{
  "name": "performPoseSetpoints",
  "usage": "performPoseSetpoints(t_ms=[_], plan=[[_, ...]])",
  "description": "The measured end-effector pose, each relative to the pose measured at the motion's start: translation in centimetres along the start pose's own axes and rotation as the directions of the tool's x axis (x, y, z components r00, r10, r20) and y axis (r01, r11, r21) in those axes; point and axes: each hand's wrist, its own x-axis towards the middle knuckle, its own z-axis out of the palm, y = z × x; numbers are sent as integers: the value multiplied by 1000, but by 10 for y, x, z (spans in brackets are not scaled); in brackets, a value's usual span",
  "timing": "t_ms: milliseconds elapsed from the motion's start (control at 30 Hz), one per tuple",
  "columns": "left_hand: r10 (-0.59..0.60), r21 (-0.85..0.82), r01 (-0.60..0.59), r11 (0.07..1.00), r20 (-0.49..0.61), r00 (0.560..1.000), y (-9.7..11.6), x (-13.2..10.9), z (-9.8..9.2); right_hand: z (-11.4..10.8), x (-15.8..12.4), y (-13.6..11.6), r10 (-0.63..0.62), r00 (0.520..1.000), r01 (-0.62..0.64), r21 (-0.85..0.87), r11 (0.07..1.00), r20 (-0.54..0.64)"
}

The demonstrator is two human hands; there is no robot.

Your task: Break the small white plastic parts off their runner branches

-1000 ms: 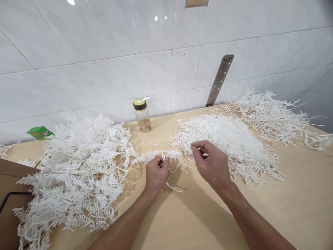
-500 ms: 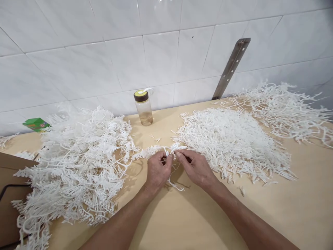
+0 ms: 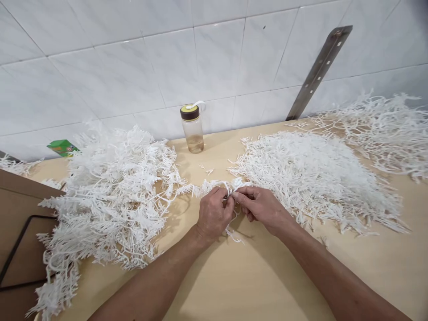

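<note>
My left hand (image 3: 214, 213) pinches a white branching plastic strand (image 3: 238, 183) between thumb and fingers, above the middle of the table. Close against it, my right hand (image 3: 262, 207) has its thumb and forefinger closed on the same strand; the exact contact is partly hidden by the fingers. Thin stems of the strand hang below the hands. Left of them spreads a tangled heap of white frilly branched strands (image 3: 113, 200), with a few sprigs reaching the left hand. On the right lies a flatter pile of short white pieces (image 3: 317, 178).
Behind the hands stands a lidded bottle (image 3: 194, 136) with some liquid. Bare branching white stems (image 3: 384, 133) lie at the back right, near a metal strip (image 3: 319, 73) leaning on the tiled wall. A green packet (image 3: 62, 147) and a cardboard box (image 3: 23, 232) are at left.
The whole view has shifted, so things appear further right and mostly higher. Both hands stay together on the strand; the right hand's fingers have changed position slightly.
</note>
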Motion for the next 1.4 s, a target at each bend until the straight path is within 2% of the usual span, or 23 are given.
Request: performPoseSetpoints(t_ms=[167,267,533,867,1067,1233,1400], plan=[[-160,-91,162,983,30,987,5,3,-2,-3,2,3,45,998,-41,104,994,-37],[-208,-171,212,962,43,977,6,4,-3,-2,3,6,36,996,-29,80,996,-84],[-235,-256,233,938,24,972,5,5,-4,4,9,14,-50,990,44,-45,998,-130],[-236,-177,232,957,-5,972,-2,9,-5,3,12,-3,-54,998,44,-250,967,-34],[-282,-226,295,928,87,955,0,9,-6,8,15,2,-103,963,-3,-393,920,-249],[-331,-249,353,902,128,935,0,13,-7,11,10,1,-34,972,-49,-345,937,-232],[-334,-229,367,902,168,927,1,16,-11,15,7,1,-202,934,49,-454,890,-295]])
